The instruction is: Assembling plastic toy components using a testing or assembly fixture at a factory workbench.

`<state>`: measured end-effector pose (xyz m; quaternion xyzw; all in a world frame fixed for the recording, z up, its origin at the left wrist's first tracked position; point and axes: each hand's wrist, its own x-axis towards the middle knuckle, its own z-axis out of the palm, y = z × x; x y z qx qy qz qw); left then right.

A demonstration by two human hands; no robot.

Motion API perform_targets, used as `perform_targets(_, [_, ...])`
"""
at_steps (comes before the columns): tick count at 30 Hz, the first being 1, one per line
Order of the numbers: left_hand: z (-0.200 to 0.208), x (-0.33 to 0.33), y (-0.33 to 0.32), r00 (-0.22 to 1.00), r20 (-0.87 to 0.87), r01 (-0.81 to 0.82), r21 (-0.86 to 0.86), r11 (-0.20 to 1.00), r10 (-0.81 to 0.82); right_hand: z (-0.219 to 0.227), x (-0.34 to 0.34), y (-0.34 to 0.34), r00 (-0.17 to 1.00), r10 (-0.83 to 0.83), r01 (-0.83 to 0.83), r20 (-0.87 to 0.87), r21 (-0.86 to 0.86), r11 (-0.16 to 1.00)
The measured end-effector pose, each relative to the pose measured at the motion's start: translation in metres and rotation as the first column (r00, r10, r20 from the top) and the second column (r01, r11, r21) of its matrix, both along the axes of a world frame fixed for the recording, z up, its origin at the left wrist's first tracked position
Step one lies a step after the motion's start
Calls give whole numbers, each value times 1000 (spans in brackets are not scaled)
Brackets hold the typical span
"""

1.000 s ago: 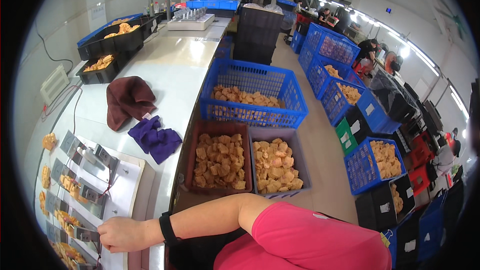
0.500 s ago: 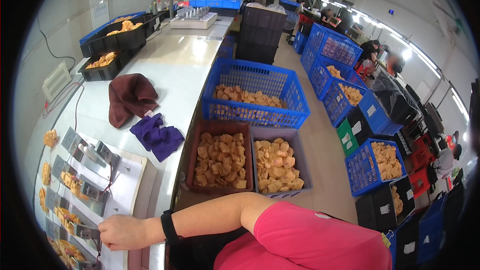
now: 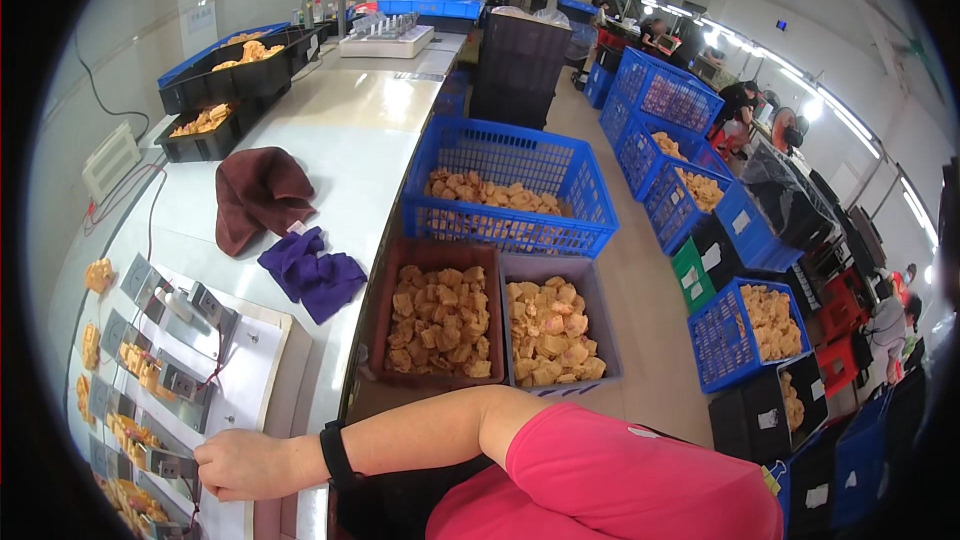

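Note:
My right hand (image 3: pixel 245 465) is curled with its fingertips against a grey metal block (image 3: pixel 172 464) on the nearest side of a row of fixtures. The back of the hand faces up, and what the fingers hold, if anything, is hidden. Tan moulded pieces (image 3: pixel 132 438) sit between the metal blocks of several fixtures, with red wires running beside them. The fixtures stand on a white board (image 3: pixel 255 365). More loose tan pieces (image 3: pixel 91 347) lie along the board's left side. A black band circles my right wrist. My left hand is out of the picture.
A purple cloth (image 3: pixel 312 275) and a brown cloth (image 3: pixel 262 200) lie on the white bench (image 3: pixel 345 145). Black trays (image 3: pixel 225 90) of tan pieces stand farther back. Beside the bench are a brown bin (image 3: pixel 445 252), a grey bin (image 3: pixel 612 340) and a blue crate (image 3: pixel 510 240), all holding tan pieces.
My right hand keeps nearly the same place and curled shape at the metal block. The whole view has shifted very slightly.

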<state>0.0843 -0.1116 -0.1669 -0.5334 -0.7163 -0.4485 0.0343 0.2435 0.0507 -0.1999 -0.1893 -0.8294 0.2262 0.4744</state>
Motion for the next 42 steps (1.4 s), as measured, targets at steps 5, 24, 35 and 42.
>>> perform_targets(5, [0,0,0,1000,19,4,-7,1000,-4,-2,-1,1,1000,-2,2,4,9,1000])
perform_targets(24, [-3,0,1,999,43,26,28,999,-27,6,6,-1,1000,21,-21,16,-1,1000])
perform_targets(35, [0,1,0,999,-27,20,11,1000,-19,4,4,-1,1000,0,0,-3,22,1000])
perform_targets(42, [-4,-3,0,1000,-6,30,38,999,-30,4,2,-2,1000,11,-11,6,-14,1000])
